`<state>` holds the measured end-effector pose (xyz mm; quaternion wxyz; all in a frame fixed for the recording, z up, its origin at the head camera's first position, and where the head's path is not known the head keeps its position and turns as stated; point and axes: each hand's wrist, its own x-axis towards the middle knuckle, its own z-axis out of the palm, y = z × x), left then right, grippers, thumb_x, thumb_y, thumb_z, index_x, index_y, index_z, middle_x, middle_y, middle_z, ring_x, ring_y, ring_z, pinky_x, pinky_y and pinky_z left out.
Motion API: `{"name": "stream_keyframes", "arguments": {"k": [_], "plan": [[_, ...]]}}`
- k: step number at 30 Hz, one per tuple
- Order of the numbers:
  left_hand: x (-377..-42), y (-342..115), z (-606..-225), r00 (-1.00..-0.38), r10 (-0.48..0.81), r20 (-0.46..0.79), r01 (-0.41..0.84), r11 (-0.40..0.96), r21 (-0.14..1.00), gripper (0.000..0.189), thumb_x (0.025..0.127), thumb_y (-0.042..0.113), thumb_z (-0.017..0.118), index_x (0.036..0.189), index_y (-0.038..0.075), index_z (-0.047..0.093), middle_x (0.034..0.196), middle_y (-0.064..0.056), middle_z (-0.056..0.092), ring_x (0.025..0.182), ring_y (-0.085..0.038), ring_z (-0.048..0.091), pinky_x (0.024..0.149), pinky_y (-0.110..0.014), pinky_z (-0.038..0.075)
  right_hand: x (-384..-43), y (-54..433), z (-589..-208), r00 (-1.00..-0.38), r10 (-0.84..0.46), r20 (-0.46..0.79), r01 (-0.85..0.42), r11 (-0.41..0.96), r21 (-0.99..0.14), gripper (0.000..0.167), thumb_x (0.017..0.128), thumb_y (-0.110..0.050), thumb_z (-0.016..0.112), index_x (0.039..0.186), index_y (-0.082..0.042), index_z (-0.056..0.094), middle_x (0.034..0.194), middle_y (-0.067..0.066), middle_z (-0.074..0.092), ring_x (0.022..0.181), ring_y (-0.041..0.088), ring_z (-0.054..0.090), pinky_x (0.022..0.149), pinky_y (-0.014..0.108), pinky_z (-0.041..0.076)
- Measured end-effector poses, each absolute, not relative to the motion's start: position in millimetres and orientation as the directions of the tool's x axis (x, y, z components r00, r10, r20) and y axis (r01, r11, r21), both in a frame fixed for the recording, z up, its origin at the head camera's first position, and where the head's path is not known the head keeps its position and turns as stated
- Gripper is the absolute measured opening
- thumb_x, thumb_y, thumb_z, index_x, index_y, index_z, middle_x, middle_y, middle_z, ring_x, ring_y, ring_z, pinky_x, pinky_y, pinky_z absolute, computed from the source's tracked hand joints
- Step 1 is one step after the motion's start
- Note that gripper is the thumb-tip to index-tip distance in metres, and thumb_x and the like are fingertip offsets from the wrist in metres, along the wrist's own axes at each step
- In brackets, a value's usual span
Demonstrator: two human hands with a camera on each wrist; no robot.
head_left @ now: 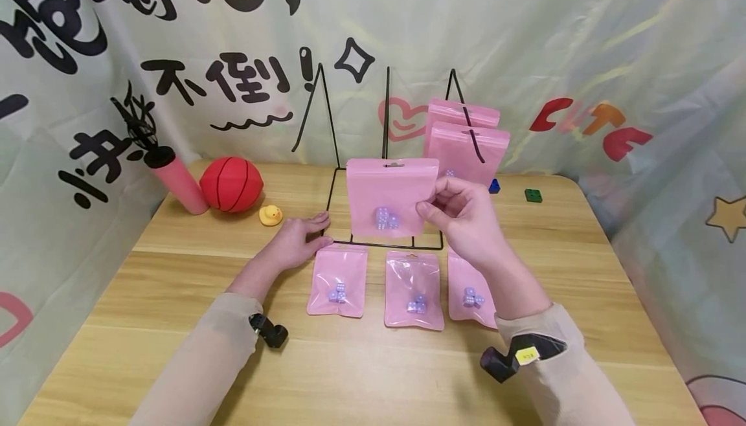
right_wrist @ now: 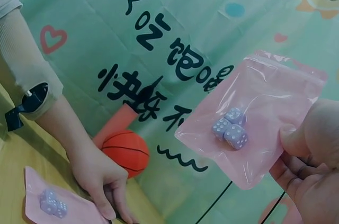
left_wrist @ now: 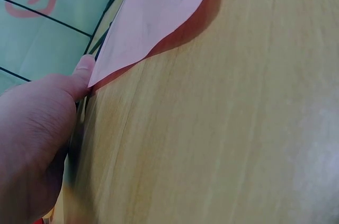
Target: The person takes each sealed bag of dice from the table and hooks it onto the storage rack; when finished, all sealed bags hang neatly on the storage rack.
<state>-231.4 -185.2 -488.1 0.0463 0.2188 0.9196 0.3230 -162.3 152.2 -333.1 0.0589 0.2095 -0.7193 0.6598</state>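
My right hand [head_left: 463, 215] pinches a pink zip bag [head_left: 364, 186] by its side edge, thumb in front. Purple dice [right_wrist: 230, 127] show through the clear front of this bag. Its hang hole is at the middle prong of a black wire display rack [head_left: 381, 245]. My left hand [head_left: 297, 241] holds the rack's base at the front left corner, with the thumb [left_wrist: 83, 70] along the wire. Two more pink bags [head_left: 469, 144] hang on the right prong. The left prong [head_left: 305, 109] carries no bag.
Three pink dice bags lie in front of the rack: left [head_left: 338, 267], middle [head_left: 412, 277] and right [head_left: 463, 277], partly under my right forearm. A toy basketball [head_left: 231, 184], yellow duck [head_left: 271, 215] and pink vase [head_left: 182, 186] stand left. Blue [head_left: 494, 186] and green [head_left: 533, 195] blocks lie right.
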Motion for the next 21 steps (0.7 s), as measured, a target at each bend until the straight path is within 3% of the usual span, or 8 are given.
{"name": "stream_keyframes", "arguments": {"k": [21], "plan": [[-233, -186, -491, -0.899, 0.433, 0.069, 0.379, 0.687, 0.62, 0.051, 0.103, 0.025, 0.073, 0.147, 0.003, 0.06, 0.158, -0.009, 0.049, 0.147, -0.029, 0.044, 0.123, -0.047, 0.033, -186, 144, -350, -0.954, -0.174, 0.244, -0.263, 0.098, -0.96, 0.007, 0.095, 0.009, 0.072, 0.096, 0.009, 0.066, 0.088, 0.01, 0.072, 0.076, 0.016, 0.062, 0.065, 0.022, 0.051]]}}
